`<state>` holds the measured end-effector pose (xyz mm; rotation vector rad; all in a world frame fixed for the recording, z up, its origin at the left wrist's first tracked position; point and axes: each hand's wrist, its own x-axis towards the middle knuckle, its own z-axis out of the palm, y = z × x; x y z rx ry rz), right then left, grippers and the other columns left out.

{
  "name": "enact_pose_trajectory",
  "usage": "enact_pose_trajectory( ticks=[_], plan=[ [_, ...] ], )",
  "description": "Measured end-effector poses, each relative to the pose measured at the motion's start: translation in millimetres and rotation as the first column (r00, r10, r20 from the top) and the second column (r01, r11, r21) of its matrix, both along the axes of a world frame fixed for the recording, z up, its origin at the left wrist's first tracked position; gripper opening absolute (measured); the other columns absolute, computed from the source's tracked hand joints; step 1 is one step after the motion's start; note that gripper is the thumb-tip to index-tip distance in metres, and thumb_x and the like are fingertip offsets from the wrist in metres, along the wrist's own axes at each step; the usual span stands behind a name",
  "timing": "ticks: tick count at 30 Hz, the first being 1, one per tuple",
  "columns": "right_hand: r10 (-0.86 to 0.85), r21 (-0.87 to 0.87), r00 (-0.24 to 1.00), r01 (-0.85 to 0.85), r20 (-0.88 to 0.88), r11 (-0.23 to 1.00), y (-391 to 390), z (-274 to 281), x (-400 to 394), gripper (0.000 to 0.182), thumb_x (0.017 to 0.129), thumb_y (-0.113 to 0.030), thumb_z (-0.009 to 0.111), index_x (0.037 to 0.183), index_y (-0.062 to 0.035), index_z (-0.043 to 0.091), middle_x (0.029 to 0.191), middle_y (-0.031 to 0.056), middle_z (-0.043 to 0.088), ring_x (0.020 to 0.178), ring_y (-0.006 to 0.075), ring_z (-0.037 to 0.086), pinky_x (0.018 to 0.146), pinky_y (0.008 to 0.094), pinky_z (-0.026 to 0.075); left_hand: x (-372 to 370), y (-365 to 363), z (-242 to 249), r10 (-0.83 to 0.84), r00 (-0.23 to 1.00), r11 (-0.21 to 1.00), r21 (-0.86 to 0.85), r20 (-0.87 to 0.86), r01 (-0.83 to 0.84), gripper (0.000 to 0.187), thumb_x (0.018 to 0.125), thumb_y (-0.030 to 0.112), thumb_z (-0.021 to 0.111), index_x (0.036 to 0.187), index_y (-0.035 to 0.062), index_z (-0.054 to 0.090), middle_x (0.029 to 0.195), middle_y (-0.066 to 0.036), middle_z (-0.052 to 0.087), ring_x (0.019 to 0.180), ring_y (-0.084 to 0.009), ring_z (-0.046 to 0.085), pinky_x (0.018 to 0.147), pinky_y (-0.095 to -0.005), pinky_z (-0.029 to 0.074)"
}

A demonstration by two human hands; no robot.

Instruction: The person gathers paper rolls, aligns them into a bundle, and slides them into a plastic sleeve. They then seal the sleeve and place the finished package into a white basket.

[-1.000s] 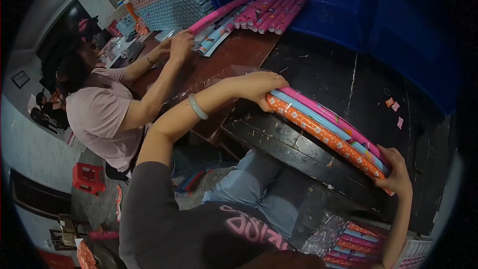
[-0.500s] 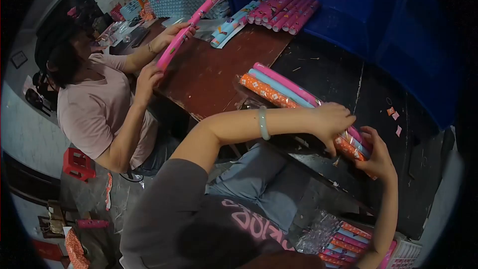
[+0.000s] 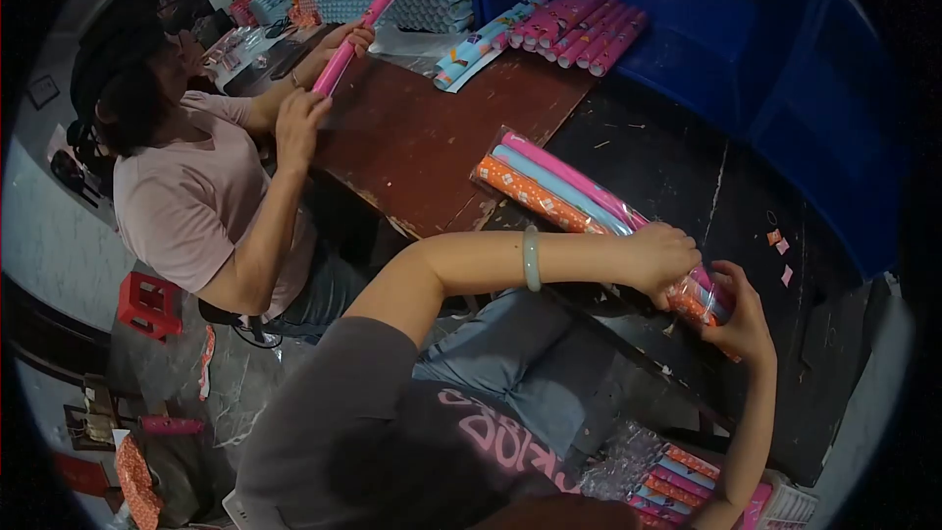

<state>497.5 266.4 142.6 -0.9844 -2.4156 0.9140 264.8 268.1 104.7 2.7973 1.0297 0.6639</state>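
Note:
On the black tabletop lies a bundle of pink, light blue and orange patterned rolls (image 3: 564, 194) in clear plastic film. My left hand (image 3: 659, 260), with a pale bangle on its wrist, is closed over the bundle toward its near right end. Around that end my right hand (image 3: 743, 319) curves, thumb below and fingers above, gripping the wrapped rolls. The bundle's far left end shows uncovered by my hands, with film sticking out past the rolls. Part of the near end is hidden by my fingers.
A co-worker (image 3: 196, 177) at the left holds a pink roll (image 3: 363, 34). Pink rolls (image 3: 579, 29) and light blue rolls (image 3: 488, 42) lie at the back beside blue bins (image 3: 687, 29). Small scraps (image 3: 785, 277) are at the right. More wrapped rolls (image 3: 677, 481) sit below the table edge.
The view has shifted slightly. My hands stay around the same end of the bundle, my left hand a little closer to my right. The co-worker's pink roll and hands have moved.

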Motion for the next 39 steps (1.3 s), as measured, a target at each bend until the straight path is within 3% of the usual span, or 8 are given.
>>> enact_pose_trajectory(
  ticks=[3, 5, 14, 18, 25, 30, 36, 39],
  plan=[
    [-0.062, 0.011, 0.997, 0.061, 0.053, 0.998, -5.9, 1.9, 14.2, 0.084, 0.051, 0.0, 0.075, 0.128, -0.0039, 0.043, 0.117, 0.0201, 0.058, 0.108, 0.0286, 0.06, 0.095, 0.0378, 0.048, -46.5, -12.2, 8.1, 0.041, 0.997, 0.958, 0.282, 0.058, -0.056, 0.079, 0.051, 0.045, 0.083, 0.108, -0.0027, 0.057, 0.101, -0.017, 0.06, 0.097, -0.0327, 0.058, 0.086, -0.0393, 0.045],
    [-0.088, 0.006, 0.995, 0.088, 0.053, 0.996, -7.1, 0.5, 28.3, 0.083, 0.051, 0.0, 0.075, 0.128, -0.0039, 0.043, 0.117, 0.0198, 0.058, 0.107, 0.0284, 0.06, 0.095, 0.0381, 0.048, -90.7, -8.1, 12.5, 0.164, 0.974, 0.979, 0.147, -0.153, -0.142, 0.067, 0.053, 0.05, 0.08, 0.09, -0.0022, 0.06, 0.088, -0.016, 0.062, 0.09, -0.031, 0.06, 0.078, -0.0383, 0.047],
    [-0.031, -0.093, 0.999, 0.027, -0.045, 0.995, -10.5, 0.8, -23.7, 0.077, 0.052, -0.001, 0.074, 0.124, -0.0031, 0.046, 0.109, 0.0168, 0.061, 0.102, 0.0238, 0.061, 0.086, 0.0357, 0.051, -44.7, -16.8, 2.7, 0.058, 0.997, 0.998, 0.013, 0.057, -0.059, 0.061, 0.052, 0.038, 0.079, 0.095, -0.0001, 0.058, 0.088, -0.015, 0.06, 0.086, -0.0335, 0.059, 0.076, -0.0409, 0.047],
    [-0.084, 0.255, 0.993, 0.062, 0.077, 0.965, -24.6, -0.3, -21.5, 0.069, 0.056, -0.008, 0.08, 0.12, -0.0053, 0.053, 0.111, 0.0132, 0.062, 0.105, 0.027, 0.059, 0.088, 0.0377, 0.046, -49.1, -15.0, 1.3, 0.037, 0.998, 0.999, -0.013, 0.054, -0.036, 0.065, 0.054, 0.04, 0.078, 0.1, -0.0006, 0.058, 0.092, -0.017, 0.06, 0.09, -0.034, 0.059, 0.079, -0.0415, 0.046],
    [-0.306, 0.888, 0.921, -0.081, 0.241, 0.453, -49.3, -28.1, -12.5, 0.047, 0.077, -0.027, 0.068, 0.124, -0.0283, 0.06, 0.114, 0.0076, 0.061, 0.106, 0.0262, 0.059, 0.087, 0.0386, 0.046, -50.6, -13.1, 5.2, 0.035, 0.999, 0.995, -0.091, 0.014, -0.033, 0.072, 0.059, 0.038, 0.079, 0.113, -0.0029, 0.056, 0.105, -0.019, 0.061, 0.101, -0.0346, 0.057, 0.088, -0.0422, 0.044],
    [-0.454, 0.904, 0.862, -0.012, 0.226, 0.428, -57.2, -21.4, 40.3, 0.032, 0.084, -0.009, 0.058, 0.115, -0.0106, 0.063, 0.117, 0.0069, 0.063, 0.111, 0.0271, 0.059, 0.09, 0.0387, 0.046, -51.8, -17.0, 10.5, 0.049, 0.999, 0.993, -0.104, -0.014, -0.05, 0.076, 0.061, 0.038, 0.078, 0.12, -0.0036, 0.054, 0.113, -0.022, 0.059, 0.11, -0.0357, 0.054, 0.096, -0.0418, 0.041],
    [-0.78, 0.814, 0.625, 0.435, 0.035, 0.385, -74.7, -44.6, 151.3, 0.024, 0.093, -0.016, 0.056, 0.112, -0.0061, 0.065, 0.109, 0.0105, 0.067, 0.096, 0.023, 0.065, 0.082, 0.0322, 0.047, -50.7, -20.6, 15.2, 0.092, 0.995, 0.989, -0.113, -0.029, -0.095, 0.087, 0.062, 0.043, 0.079, 0.127, -0.006, 0.048, 0.119, -0.025, 0.056, 0.114, -0.0379, 0.052, 0.1, -0.0424, 0.039],
    [-0.692, 0.346, 0.608, 0.792, -0.389, 0.502, -75.2, -51.5, 133.2, 0.027, 0.097, -0.02, 0.051, 0.115, -0.0048, 0.064, 0.11, 0.0076, 0.067, 0.09, 0.0165, 0.065, 0.079, 0.0292, 0.048, -49.1, -24.6, 16.6, 0.092, 0.994, 0.988, -0.118, -0.053, -0.097, 0.089, 0.062, 0.043, 0.079, 0.128, -0.0064, 0.046, 0.12, -0.025, 0.055, 0.114, -0.0384, 0.051, 0.1, -0.0426, 0.038]
  ],
)
